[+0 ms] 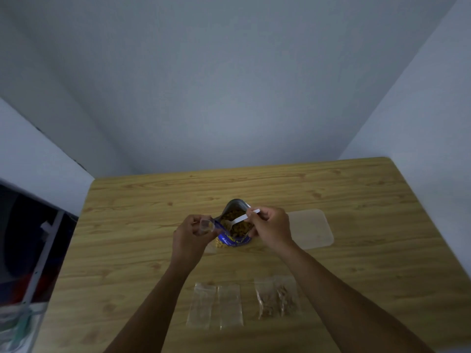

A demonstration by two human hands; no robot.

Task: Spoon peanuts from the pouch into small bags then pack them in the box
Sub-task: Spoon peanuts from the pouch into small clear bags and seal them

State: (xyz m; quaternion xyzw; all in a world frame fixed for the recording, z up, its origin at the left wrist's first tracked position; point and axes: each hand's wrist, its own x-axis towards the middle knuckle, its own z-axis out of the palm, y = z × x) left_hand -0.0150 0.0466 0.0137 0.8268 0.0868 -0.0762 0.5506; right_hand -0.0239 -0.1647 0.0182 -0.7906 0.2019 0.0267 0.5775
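A blue pouch (235, 240) stands open at the middle of the wooden table (356, 263), with brown peanuts (237, 220) showing inside. My right hand (271, 229) grips a white plastic spoon (242, 219) whose bowl dips into the peanuts. My left hand (190, 234) holds a small clear bag (206, 225) with its mouth open beside the pouch's left edge. Two empty clear bags (215, 305) lie flat near the front edge. To their right lie two bags with peanuts (277, 296). A clear plastic box (312, 229) sits right of the pouch.
Grey walls close in behind and to the right of the table. A dark shelf unit with a white frame (33, 250) stands off the table's left side. Bare wood stretches between the pouch and the bags.
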